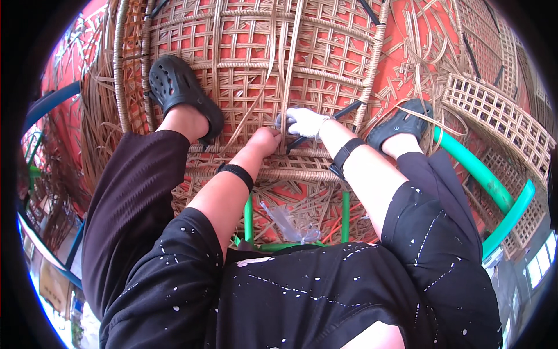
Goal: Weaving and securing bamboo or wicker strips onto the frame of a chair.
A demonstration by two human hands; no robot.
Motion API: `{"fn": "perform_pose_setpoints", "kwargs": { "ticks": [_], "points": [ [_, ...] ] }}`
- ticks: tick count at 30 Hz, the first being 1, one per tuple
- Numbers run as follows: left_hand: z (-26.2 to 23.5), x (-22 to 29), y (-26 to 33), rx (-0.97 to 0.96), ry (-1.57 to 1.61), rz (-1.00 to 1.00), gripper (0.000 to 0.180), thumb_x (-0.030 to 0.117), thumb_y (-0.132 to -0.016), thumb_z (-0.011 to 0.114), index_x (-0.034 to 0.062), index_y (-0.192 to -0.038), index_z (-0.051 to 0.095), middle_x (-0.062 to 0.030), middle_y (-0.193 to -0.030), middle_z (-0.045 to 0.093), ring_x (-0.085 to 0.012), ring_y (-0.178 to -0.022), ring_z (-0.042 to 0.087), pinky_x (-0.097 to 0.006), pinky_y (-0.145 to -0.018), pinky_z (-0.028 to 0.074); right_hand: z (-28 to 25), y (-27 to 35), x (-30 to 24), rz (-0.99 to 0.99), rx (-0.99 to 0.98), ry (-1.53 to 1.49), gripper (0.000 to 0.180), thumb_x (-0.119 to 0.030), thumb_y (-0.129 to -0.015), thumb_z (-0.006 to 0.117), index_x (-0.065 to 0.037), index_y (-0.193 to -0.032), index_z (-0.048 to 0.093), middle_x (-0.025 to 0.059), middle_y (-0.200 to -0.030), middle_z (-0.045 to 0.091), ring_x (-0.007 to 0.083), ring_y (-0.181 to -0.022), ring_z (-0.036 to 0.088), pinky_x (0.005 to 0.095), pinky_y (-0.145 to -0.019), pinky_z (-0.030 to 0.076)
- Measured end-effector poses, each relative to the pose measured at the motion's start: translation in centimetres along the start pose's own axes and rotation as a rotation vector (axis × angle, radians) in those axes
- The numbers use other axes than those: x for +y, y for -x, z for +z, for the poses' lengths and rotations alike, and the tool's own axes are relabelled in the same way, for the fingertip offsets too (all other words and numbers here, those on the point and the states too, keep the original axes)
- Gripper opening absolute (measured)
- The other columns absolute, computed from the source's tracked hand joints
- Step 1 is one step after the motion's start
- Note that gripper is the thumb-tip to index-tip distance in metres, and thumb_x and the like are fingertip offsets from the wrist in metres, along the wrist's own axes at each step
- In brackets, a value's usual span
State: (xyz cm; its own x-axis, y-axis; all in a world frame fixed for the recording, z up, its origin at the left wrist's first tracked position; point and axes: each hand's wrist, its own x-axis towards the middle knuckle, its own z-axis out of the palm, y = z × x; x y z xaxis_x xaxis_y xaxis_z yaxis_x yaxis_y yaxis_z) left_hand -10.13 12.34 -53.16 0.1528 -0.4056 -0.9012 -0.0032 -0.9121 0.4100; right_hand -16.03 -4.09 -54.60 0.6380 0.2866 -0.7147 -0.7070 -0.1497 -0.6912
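Observation:
A large openwork wicker panel lies on the red floor between my feet. Long tan weaving strips run down its middle and come to my hands near the close edge. My bare left hand is closed, its fingertips pinched at the lower end of these strips. Just to the right, my right hand, in a whitish glove, has its fingers curled in on the same strips. The fingertips of both hands nearly meet, and what lies between them is partly hidden. Beside the right hand, a dark bar crosses the panel at a slant.
My dark clogs rest at either side of the panel. Strip bundles hang at the left. Cut scraps litter the red floor. More woven pieces and green curved tubes lie at the right. Clear plastic sits below my hands.

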Motion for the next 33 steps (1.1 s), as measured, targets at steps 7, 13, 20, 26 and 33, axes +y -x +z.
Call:
{"fn": "perform_pose_setpoints", "kwargs": {
  "ticks": [7, 13, 20, 26, 33],
  "points": [
    [0.3, -0.3, -0.1, 0.034, -0.001, 0.075, 0.028, 0.027, -0.083, 0.053, 0.0070, -0.098, 0.063, -0.0175, -0.092, 0.062, -0.0304, -0.089, 0.059, -0.036, -0.081, 0.045, 0.3, 1.1, -0.8, -0.020, 0.166, 0.409, 0.022, -0.020, -0.077, 0.052, -0.008, -0.095, 0.058, 0.0153, -0.089, 0.060, 0.0321, -0.085, 0.058, 0.0408, -0.073, 0.046],
    [0.6, -0.6, -0.1, -0.005, 0.005, 0.041, 0.032, 0.028, -0.084, 0.052, 0.0037, -0.103, 0.061, -0.0175, -0.101, 0.061, -0.0308, -0.096, 0.057, -0.035, -0.086, 0.043, 1.8, 2.3, -2.5, 0.048, 0.337, 0.598, 0.020, -0.022, -0.079, 0.051, -0.007, -0.091, 0.056, 0.0160, -0.084, 0.060, 0.0352, -0.080, 0.058, 0.0436, -0.071, 0.046],
    [0.6, -0.1, 0.6, 0.040, 0.120, 0.057, 0.031, 0.027, -0.085, 0.051, 0.0064, -0.106, 0.061, -0.0178, -0.101, 0.061, -0.0301, -0.096, 0.058, -0.034, -0.086, 0.044, 4.8, 2.5, 0.9, -0.013, 0.649, 0.008, 0.027, -0.006, -0.081, 0.056, -0.001, -0.107, 0.055, 0.0105, -0.093, 0.064, 0.0193, -0.082, 0.062, 0.0294, -0.071, 0.049],
    [0.2, -1.0, 0.5, 0.019, 0.045, 0.103, 0.032, 0.029, -0.085, 0.050, 0.0066, -0.105, 0.061, -0.0168, -0.099, 0.062, -0.0306, -0.094, 0.058, -0.034, -0.084, 0.044, 5.4, 0.7, 1.4, 0.116, 0.672, -0.627, 0.022, -0.005, -0.081, 0.056, 0.001, -0.102, 0.059, 0.0056, -0.087, 0.064, 0.0136, -0.072, 0.061, 0.0243, -0.061, 0.048],
    [-0.1, -1.0, -0.1, -0.051, 0.005, 0.134, 0.032, 0.029, -0.085, 0.047, 0.0061, -0.102, 0.062, -0.0180, -0.102, 0.061, -0.0320, -0.098, 0.056, -0.035, -0.087, 0.043, 5.1, 1.1, 0.9, 0.479, 0.625, -0.934, 0.017, -0.017, -0.081, 0.060, -0.001, -0.088, 0.059, 0.0061, -0.076, 0.062, 0.0174, -0.057, 0.061, 0.0287, -0.043, 0.043]
  ]
}}
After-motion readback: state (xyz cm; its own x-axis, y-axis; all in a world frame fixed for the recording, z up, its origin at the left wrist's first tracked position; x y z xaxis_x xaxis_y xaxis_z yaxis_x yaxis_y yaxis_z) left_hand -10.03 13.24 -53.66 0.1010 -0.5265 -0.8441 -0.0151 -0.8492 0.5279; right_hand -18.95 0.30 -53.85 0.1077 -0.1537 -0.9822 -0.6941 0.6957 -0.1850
